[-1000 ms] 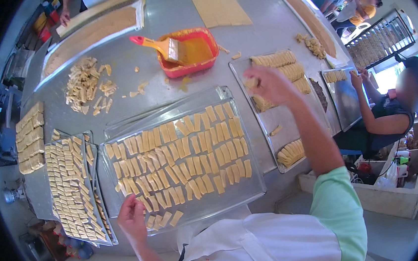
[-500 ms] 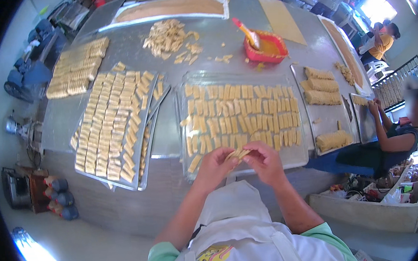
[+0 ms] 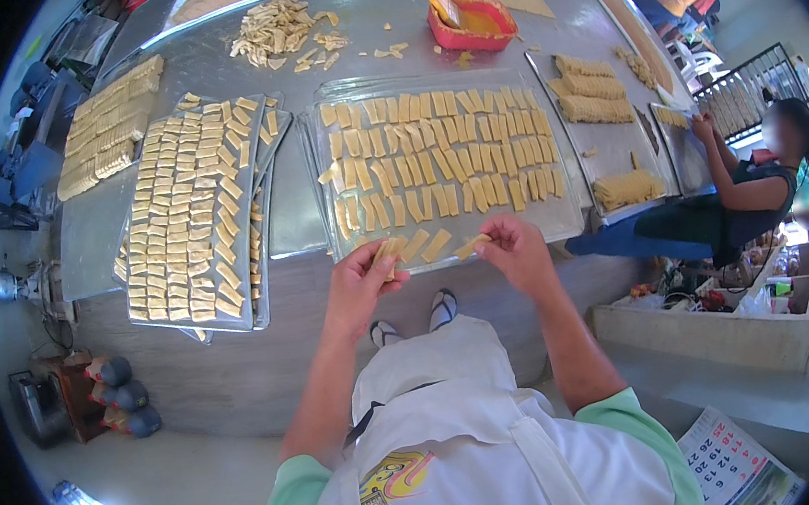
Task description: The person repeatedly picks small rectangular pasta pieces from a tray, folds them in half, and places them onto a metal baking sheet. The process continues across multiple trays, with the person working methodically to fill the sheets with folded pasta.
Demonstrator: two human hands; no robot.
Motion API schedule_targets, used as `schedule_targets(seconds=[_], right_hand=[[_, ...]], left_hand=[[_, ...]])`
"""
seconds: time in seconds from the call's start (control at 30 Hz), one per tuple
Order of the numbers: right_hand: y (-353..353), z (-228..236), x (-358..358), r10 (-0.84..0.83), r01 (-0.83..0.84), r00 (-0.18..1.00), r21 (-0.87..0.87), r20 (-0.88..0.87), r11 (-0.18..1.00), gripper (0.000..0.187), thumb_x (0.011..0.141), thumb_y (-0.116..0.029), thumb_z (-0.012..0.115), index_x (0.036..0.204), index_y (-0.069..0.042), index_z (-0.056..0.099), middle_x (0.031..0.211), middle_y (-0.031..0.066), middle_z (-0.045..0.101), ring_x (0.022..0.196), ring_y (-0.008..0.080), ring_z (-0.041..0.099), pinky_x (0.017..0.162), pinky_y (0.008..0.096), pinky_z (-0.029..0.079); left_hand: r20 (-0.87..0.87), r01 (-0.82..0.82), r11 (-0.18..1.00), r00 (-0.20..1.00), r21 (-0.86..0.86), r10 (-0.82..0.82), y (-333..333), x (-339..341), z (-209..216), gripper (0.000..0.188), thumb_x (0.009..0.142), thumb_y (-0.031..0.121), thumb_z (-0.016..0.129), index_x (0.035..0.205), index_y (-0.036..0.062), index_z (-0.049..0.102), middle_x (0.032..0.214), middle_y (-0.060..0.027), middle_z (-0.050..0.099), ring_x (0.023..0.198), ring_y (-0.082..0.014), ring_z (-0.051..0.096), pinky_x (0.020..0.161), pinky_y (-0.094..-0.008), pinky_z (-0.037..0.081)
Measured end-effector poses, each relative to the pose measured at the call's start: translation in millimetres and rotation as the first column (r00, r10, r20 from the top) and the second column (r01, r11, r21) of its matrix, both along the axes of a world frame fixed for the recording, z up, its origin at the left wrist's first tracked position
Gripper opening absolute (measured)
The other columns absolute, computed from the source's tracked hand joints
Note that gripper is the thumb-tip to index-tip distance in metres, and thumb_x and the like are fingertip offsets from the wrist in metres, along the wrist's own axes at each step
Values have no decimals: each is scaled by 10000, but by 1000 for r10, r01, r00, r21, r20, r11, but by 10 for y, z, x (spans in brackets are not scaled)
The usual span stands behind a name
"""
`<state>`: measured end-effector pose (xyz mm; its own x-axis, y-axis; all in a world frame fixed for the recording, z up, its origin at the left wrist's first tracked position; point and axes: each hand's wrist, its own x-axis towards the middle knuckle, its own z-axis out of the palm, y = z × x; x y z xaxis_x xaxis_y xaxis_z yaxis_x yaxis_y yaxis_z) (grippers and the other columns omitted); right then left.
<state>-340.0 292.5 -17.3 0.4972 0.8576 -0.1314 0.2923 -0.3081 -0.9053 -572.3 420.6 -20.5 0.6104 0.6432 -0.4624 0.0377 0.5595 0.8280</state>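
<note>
My left hand pinches a few pale dough strips over the near edge of the middle metal tray. Between thumb and fingers, my right hand grips a single dough strip low over the same edge. Two loose strips lie slanted on the tray between my hands. Beyond them, short strips fill the tray in several rows, mostly side by side.
On the left, stacked trays hold many strips, with a strip block behind. Farther back are a strip heap and a red dish with a brush. A co-worker works at the right beside another tray.
My hands have moved apart from their meeting point, each keeping dough. Two strips now lie on the tray's near edge between them. The whole view has shifted, showing my feet.
</note>
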Motion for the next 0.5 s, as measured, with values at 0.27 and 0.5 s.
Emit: schedule_targets(seconds=[0.27, 0.5], right_hand=[[229, -126, -18, 13, -36, 925, 55, 379, 998, 161, 800, -17, 706, 926, -6, 607, 770, 32, 615, 682, 96, 556, 624, 263, 467], [143, -99, 212, 143, -120, 922, -84, 360, 989, 178, 803, -50, 715, 964, -50, 640, 787, 39, 636, 657, 139, 590, 601, 269, 474]], left_hand=[[-3, 54, 994, 999, -96, -54, -85, 63, 1, 389, 982, 172, 580, 1324, -9, 541, 1103, -87, 646, 848, -156, 683, 747, -259, 565], [51, 100, 994, 994, -38, -98, -120, 323, 49, 371, 986, 155, 556, 1324, 2, 548, 1082, -87, 656, 846, -155, 682, 733, -261, 567]])
